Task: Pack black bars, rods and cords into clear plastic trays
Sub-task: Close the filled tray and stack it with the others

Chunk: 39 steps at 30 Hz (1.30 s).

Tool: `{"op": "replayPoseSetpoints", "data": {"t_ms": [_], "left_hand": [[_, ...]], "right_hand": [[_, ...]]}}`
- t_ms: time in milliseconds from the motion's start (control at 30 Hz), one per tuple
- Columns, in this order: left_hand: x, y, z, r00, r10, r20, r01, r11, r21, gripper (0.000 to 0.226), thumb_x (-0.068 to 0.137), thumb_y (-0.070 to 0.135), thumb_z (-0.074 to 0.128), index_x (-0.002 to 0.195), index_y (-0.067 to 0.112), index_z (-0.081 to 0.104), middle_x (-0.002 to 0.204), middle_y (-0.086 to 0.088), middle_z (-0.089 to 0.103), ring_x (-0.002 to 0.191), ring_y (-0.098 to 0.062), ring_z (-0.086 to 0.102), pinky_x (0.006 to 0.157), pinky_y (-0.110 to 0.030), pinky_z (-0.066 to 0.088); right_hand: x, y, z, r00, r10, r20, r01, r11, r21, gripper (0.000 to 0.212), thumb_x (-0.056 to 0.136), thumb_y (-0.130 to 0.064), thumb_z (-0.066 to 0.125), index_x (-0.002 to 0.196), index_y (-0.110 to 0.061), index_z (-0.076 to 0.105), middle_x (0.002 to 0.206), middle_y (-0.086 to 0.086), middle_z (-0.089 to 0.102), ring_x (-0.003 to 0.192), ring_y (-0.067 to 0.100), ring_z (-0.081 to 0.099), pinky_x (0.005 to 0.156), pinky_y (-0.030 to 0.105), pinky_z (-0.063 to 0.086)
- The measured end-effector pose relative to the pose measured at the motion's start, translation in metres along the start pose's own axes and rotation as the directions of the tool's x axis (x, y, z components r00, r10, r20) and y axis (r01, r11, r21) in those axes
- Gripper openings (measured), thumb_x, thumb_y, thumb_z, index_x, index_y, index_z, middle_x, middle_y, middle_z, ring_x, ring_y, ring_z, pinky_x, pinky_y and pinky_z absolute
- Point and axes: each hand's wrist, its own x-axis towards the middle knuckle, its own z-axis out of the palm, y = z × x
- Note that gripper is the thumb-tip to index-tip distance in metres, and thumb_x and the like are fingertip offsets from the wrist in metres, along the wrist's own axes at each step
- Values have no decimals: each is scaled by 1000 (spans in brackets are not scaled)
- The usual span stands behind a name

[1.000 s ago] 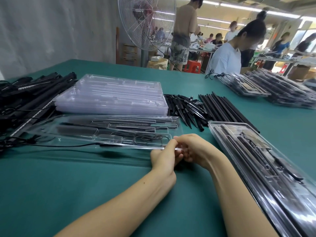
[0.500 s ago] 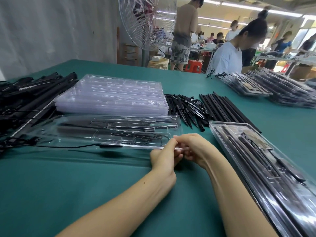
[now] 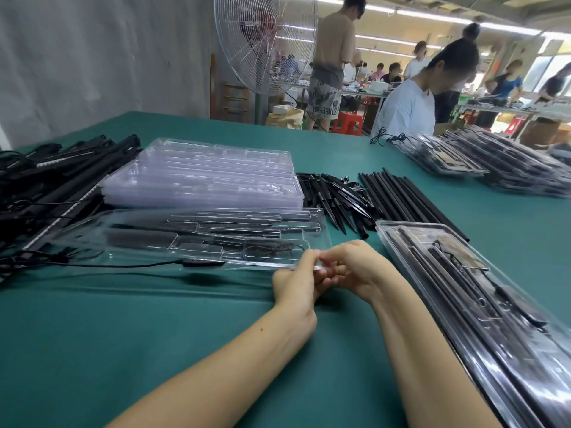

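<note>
A clear plastic tray (image 3: 148, 239) lies across the green table, holding black bars and a coiled cord (image 3: 272, 250). My left hand (image 3: 298, 281) and my right hand (image 3: 352, 267) meet at its near right corner, fingers curled, both pinching the tray's edge. A black cord with an inline switch (image 3: 197, 263) runs along the tray's near side. Behind it is a stack of empty clear trays (image 3: 204, 177). Loose black rods (image 3: 401, 199) and pointed black pieces (image 3: 333, 199) lie beyond my hands.
A filled, closed tray (image 3: 482, 298) lies at the right. Long black bars and cords (image 3: 46, 180) pile up on the left. More packed trays (image 3: 494, 168) stack at the far right near a seated person (image 3: 411, 106). A standing fan (image 3: 265, 41) is behind the table.
Both hands stay at the tray's near right corner with only small finger movement. The view has shifted slightly.
</note>
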Motion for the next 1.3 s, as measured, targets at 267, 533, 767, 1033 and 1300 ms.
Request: {"op": "replayPoseSetpoints", "data": {"t_ms": [267,533,767,1033,1300], "left_hand": [[2,1,-1,999,-2,40,3,1000,-27,35,86,31,66,70,2,56,48,-4,56,37,-9,55,42,-17,48],[-1,14,-3,979,-147,141,155,987,-42,53,88,50,55,115,5,46,81,-17,67,54,-16,68,47,-25,55],[7,43,-26,979,-177,102,194,959,-205,58,83,55,57,125,24,31,100,-24,51,80,-38,62,63,-47,52],[18,67,-69,998,-38,-48,22,956,-293,34,92,25,54,121,11,43,133,-24,41,105,-36,55,85,-45,49],[19,70,-76,999,-48,12,49,973,-227,18,92,-2,45,76,6,45,83,-19,54,77,-33,60,82,-49,52]], "right_hand": [[1,1,0,995,-59,-76,60,998,4,25,86,-1,58,63,-6,51,45,3,43,35,8,37,34,15,30],[6,8,-6,959,-137,-247,136,990,-21,25,88,-5,56,64,-6,49,43,1,47,31,7,37,34,15,30],[17,16,-11,878,-223,-424,199,975,-101,25,86,-9,58,62,-6,55,56,5,54,44,15,42,42,24,34],[15,20,-15,807,-335,-486,150,912,-381,22,87,-16,55,70,-2,55,65,11,57,54,24,50,56,30,45],[5,14,2,675,-677,-293,94,472,-877,19,92,-12,52,106,-5,62,108,12,56,104,28,46,79,34,36]]}}
